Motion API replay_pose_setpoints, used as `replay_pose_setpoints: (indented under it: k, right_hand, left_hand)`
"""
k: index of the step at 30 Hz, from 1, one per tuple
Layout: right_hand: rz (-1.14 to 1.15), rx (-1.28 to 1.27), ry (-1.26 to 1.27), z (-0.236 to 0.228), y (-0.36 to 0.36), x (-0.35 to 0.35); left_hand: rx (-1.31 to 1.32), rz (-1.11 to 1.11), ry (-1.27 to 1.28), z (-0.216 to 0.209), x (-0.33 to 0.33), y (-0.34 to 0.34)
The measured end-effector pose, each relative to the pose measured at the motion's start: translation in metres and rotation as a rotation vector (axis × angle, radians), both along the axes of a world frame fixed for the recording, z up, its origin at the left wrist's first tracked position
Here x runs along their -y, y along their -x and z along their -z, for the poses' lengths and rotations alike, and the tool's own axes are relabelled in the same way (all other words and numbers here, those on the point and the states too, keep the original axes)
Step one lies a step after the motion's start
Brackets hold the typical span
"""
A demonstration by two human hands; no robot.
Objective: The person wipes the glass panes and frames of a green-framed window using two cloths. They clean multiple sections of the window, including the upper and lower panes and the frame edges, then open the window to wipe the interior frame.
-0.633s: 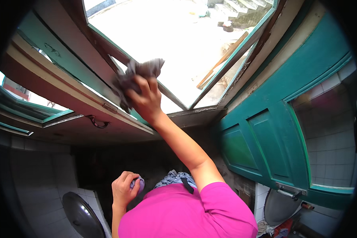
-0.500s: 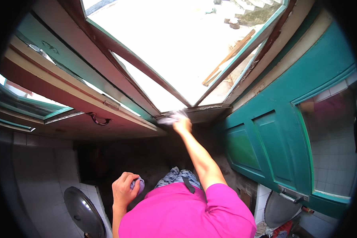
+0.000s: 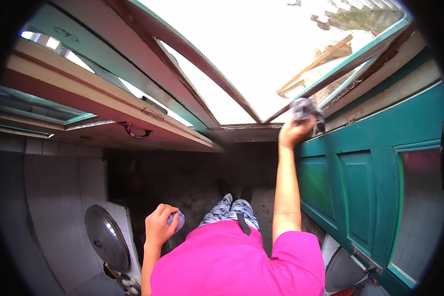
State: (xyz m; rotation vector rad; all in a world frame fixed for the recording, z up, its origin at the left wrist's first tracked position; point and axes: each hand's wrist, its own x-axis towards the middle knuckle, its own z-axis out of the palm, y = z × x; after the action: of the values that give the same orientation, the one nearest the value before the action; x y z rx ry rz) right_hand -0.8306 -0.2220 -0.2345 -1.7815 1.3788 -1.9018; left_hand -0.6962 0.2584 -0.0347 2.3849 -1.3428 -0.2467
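Note:
My right hand (image 3: 295, 132) reaches far forward, its fingers closed on a crumpled grey cloth (image 3: 304, 108). That cloth is at the right end of the window sill (image 3: 246, 132), by the corner where the frame meets the green door (image 3: 375, 133). Whether it presses on the wood cannot be made out. Low on the left, my left hand (image 3: 159, 226) is curled around a bunched lavender cloth (image 3: 178, 222), held beside my body. Green-edged window frames (image 3: 209, 71) slant away in front of me, with bright daylight beyond.
On the left, a wooden door leaf (image 3: 108, 106) with a curved handle (image 3: 134, 132) juts in. A dark round lid (image 3: 106, 237) stands near white tiles at lower left. The green door bears a metal latch (image 3: 362, 261). Outside lie wooden planks (image 3: 314, 65).
My right hand has swept the grey cloth rightward from the middle of the sill to its right corner. The left hand keeps its grip, while the whole view has shifted.

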Motion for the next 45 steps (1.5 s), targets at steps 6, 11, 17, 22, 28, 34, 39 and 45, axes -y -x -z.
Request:
replay_pose_setpoints:
  k: [6, 11, 17, 22, 28, 34, 39, 45]
  right_hand:
    - [-0.331, -0.583, -1.270, 0.121, -0.026, -0.127]
    - [-0.764, -0.097, -0.513, 0.050, -0.070, -0.159]
    - [-0.939, 0.106, 0.060, -0.136, -0.141, -0.153]
    - [-0.794, -0.495, -0.216, 0.011, -0.162, -0.152]
    - [-0.595, -0.455, -1.004, 0.114, -0.059, -0.184]
    - [-0.825, 0.088, -0.388, -0.092, -0.112, -0.198]
    - [-0.849, 0.157, -0.158, -0.090, -0.154, -0.234]
    - [-0.269, -0.063, -1.066, 0.144, -0.120, -0.281]
  left_hand:
    - [-0.030, -0.106, -0.003, -0.002, -0.017, 0.012]
    - [-0.110, -0.251, 0.047, 0.015, -0.039, 0.022]
    - [-0.147, -0.241, 0.022, 0.020, -0.032, 0.033]
    - [-0.139, -0.193, 0.028, 0.016, -0.030, 0.038]
    - [-0.229, -0.221, 0.035, 0.034, -0.057, 0.026]
    - [-0.391, -0.054, 0.035, 0.063, -0.041, -0.013]
    - [-0.466, 0.175, -0.079, 0.068, -0.025, -0.060]
    - [-0.492, 0.279, -0.228, 0.092, -0.058, -0.128]
